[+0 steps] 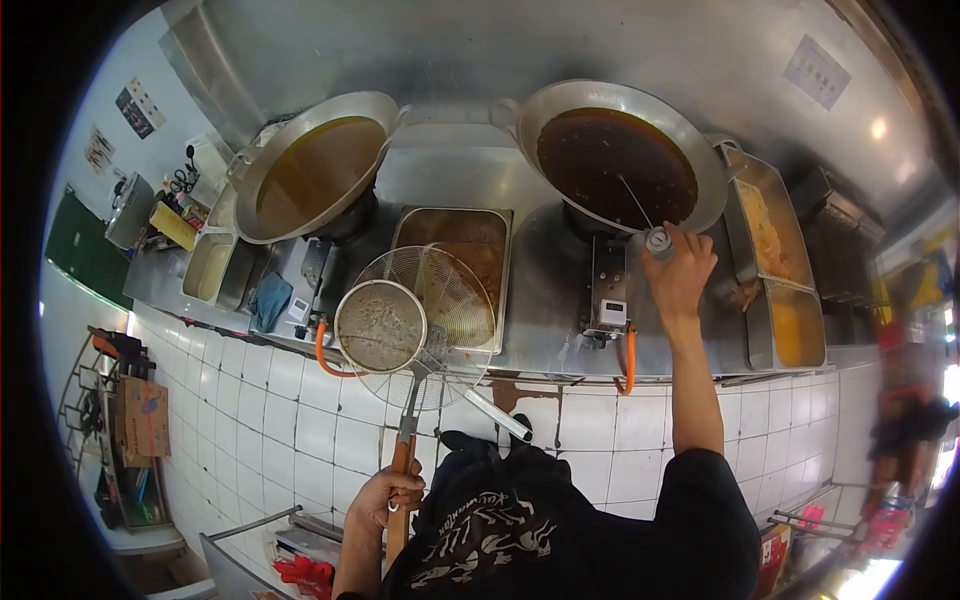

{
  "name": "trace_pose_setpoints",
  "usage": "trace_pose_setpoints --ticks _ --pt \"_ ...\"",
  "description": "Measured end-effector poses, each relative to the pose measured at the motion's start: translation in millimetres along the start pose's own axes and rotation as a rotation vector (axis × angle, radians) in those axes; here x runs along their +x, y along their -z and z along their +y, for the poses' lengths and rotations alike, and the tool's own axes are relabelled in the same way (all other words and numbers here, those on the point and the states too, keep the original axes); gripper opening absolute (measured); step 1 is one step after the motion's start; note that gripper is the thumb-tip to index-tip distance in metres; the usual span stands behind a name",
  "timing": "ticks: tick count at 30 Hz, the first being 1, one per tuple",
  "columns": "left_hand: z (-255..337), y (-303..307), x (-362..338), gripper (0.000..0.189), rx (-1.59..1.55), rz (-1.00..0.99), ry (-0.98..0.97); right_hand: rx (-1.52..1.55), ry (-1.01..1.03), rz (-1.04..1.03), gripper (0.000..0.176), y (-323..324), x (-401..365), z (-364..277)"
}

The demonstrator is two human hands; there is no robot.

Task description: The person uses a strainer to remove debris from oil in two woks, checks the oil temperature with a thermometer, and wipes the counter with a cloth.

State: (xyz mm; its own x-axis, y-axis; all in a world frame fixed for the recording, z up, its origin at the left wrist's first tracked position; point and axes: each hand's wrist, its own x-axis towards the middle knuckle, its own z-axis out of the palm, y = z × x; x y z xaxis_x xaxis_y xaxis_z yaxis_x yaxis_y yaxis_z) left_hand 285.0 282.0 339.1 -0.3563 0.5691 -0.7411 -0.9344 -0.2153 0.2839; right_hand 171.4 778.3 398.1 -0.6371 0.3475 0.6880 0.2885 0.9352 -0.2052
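Observation:
My left hand (388, 497) is closed around the wooden handles (401, 480) of a fine round strainer (380, 325) and a wider wire skimmer (458, 300), which overlap above the counter's front edge. With its fingers pinched, my right hand (682, 262) holds the round dial of a probe thermometer (657, 240). Its thin stem slants into the dark oil (615, 165) in the right wok (707, 150). Beneath the skimmer, a rectangular metal tray (452, 228) lies on the counter between the woks.
The left wok (248, 190) holds brownish oil. Metal trays with yellow contents (765, 225) stand at the right. A blue cloth (270, 300) lies on the left counter (150, 285). Orange hoses (630, 362) hang at the front edge. White tiles (315, 385) cover the floor.

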Motion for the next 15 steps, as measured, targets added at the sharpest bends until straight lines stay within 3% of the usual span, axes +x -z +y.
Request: trace_pose_setpoints --ticks 3,5,12,15 --pt "2.4 3.6 -0.1 0.021 -0.056 -0.005 0.017 0.073 0.032 0.068 0.045 47.9 4.9 -12.6" --pt "8.9 2.1 -3.4 0.020 0.071 0.016 0.009 0.197 -0.156 -0.052 0.046 91.7 8.4 -27.4" --pt "42.1 25.1 -2.2 0.021 0.113 -0.055 0.066 0.091 -0.109 -0.019 0.046 206.2 12.9 -82.3" --pt "54.9 41.3 -0.6 0.019 0.158 -0.071 0.094 -0.062 -0.062 -0.164 0.044 228.8 6.8 -103.7"
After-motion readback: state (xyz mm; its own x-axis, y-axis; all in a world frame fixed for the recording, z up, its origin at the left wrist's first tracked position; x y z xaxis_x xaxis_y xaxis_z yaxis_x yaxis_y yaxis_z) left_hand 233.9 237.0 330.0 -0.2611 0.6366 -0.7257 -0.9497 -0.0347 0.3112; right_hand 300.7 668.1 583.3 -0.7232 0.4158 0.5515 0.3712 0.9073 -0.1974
